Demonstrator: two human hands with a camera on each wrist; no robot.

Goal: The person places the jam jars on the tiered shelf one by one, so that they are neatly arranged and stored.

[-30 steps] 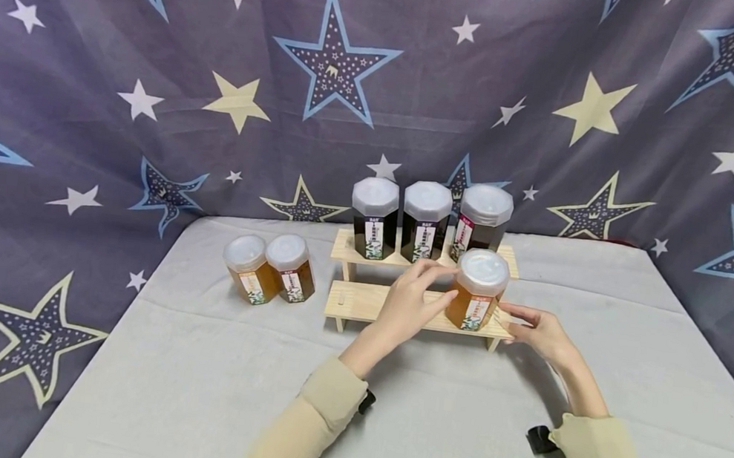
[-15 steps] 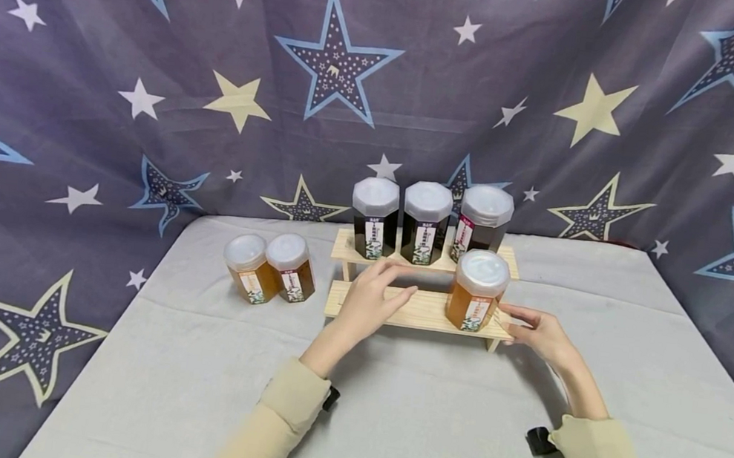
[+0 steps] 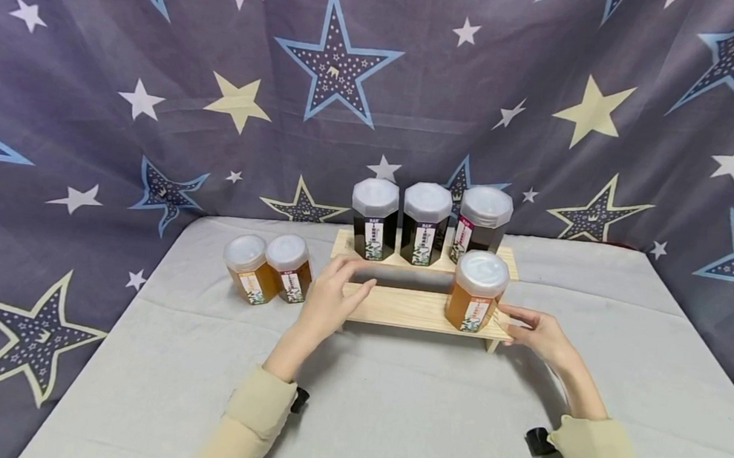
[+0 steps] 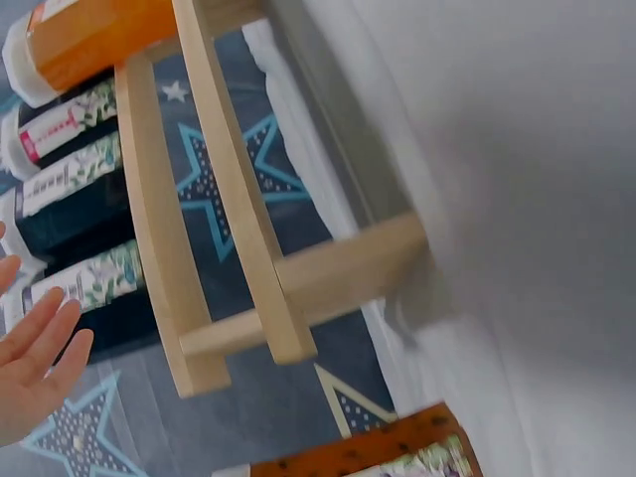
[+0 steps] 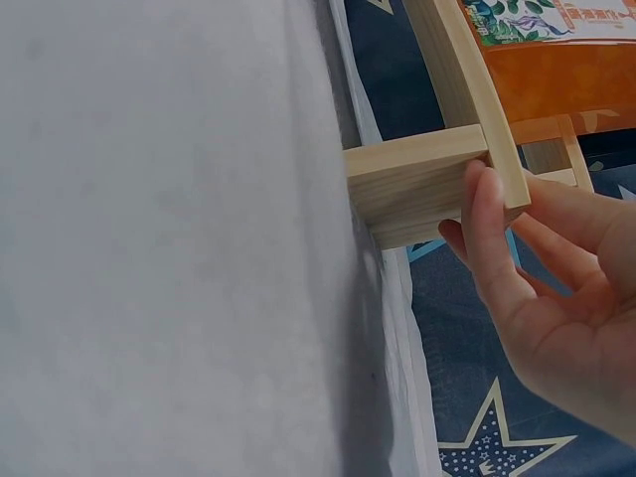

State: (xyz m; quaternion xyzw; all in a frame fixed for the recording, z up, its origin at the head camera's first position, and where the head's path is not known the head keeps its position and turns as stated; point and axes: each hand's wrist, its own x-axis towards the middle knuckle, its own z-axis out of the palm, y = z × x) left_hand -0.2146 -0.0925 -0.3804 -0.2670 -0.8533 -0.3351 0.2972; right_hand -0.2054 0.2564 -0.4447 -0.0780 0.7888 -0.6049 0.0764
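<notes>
Star-print curtain (image 3: pixel 422 85) behind pale tablecloth (image 3: pixel 427 422); right hand (image 3: pixel 545 339) grips 2-tier rack (image 3: pixel 402 308).

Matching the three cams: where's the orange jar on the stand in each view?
Head: orange jar, right of centre.
Left wrist: orange jar, top left, cut off by the upper edge.
Right wrist: orange jar, top right, partly cut off.
Shared landmark: wooden stand.

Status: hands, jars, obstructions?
Left hand empty, by rack, left end. Right hand grips right end. Four jars racked, two jars on table. No obstruction seen.
</notes>
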